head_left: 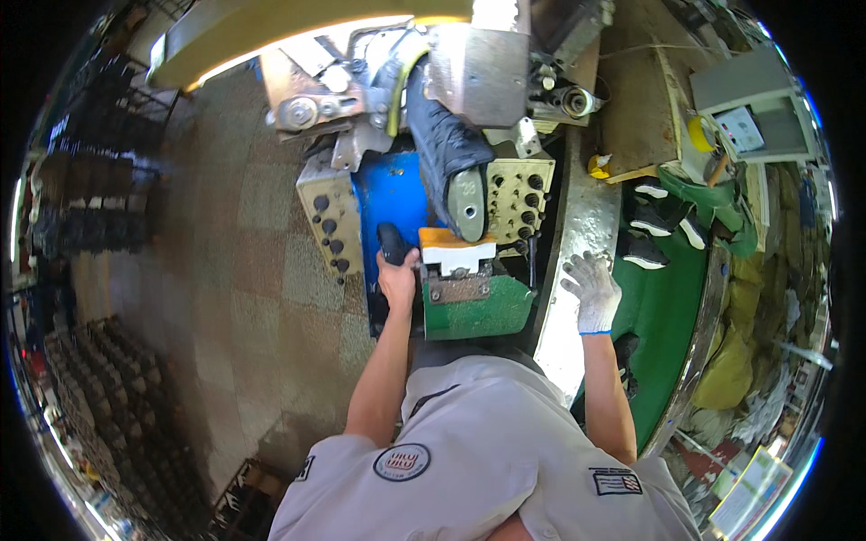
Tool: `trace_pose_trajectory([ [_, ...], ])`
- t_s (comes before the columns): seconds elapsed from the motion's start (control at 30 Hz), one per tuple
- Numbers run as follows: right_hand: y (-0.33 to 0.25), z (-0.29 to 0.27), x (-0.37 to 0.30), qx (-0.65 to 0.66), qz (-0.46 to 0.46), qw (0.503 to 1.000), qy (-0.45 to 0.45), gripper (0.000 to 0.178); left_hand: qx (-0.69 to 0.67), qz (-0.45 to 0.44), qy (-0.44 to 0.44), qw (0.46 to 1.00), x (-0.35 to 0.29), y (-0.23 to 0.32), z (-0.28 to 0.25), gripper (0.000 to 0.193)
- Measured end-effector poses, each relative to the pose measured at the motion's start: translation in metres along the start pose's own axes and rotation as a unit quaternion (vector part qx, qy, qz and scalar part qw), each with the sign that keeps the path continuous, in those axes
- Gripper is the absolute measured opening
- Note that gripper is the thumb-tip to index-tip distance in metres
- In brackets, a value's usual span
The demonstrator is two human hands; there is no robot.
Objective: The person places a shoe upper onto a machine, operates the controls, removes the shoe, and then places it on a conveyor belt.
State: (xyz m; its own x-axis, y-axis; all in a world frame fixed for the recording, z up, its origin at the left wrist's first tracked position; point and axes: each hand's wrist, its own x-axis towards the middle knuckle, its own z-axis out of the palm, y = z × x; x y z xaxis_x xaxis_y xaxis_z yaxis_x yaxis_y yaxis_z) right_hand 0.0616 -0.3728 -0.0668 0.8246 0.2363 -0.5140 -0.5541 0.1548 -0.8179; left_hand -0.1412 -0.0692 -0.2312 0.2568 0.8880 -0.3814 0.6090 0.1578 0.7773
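Observation:
My bare left hand [397, 278] is closed round a black, rounded, elongated piece [391, 243] in front of the machine's blue panel [397, 191]; its exact kind is unclear. Gloved in white with a blue cuff, my right hand [593, 287] has its fingers spread over the shiny metal ledge [577, 216]. Between the two hands, a black shoe upper [442, 144] sits on a green shoe last [468, 206] in the machine, heel end toward me. Just below the last is an orange-and-white pad [457, 250] on a metal bracket, above a green machine cover [483, 307].
Beige control boxes with black knobs [519, 203] flank the blue panel. Several black shoes with white soles [648, 221] lie on a green belt [658, 334] at right. A grey box [753, 99] stands beyond it. Racks [113, 397] line the left side of the tiled floor [257, 298].

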Motion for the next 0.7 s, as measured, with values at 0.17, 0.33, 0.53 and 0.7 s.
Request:
trace_pose_trajectory([
  [0.17,-0.005,0.021,-0.005,0.030,-0.006,0.998,-0.055,0.047,0.016,-0.009,-0.025,1.000,0.010,-0.007,-0.014,0.086],
  [0.33,-0.032,0.060,-0.024,-0.034,-0.037,0.994,-0.095,0.045,-0.011,0.035,-0.080,0.996,-0.037,0.091,-0.123,0.053],
  [0.53,-0.062,0.136,-0.056,-0.031,-0.102,0.924,-0.367,0.050,-0.138,0.136,-0.117,0.974,-0.104,0.265,-0.211,0.043],
  [0.7,-0.025,0.151,-0.036,0.144,-0.032,0.934,-0.324,0.047,-0.074,0.314,-0.214,0.922,-0.133,0.311,-0.130,0.048],
])
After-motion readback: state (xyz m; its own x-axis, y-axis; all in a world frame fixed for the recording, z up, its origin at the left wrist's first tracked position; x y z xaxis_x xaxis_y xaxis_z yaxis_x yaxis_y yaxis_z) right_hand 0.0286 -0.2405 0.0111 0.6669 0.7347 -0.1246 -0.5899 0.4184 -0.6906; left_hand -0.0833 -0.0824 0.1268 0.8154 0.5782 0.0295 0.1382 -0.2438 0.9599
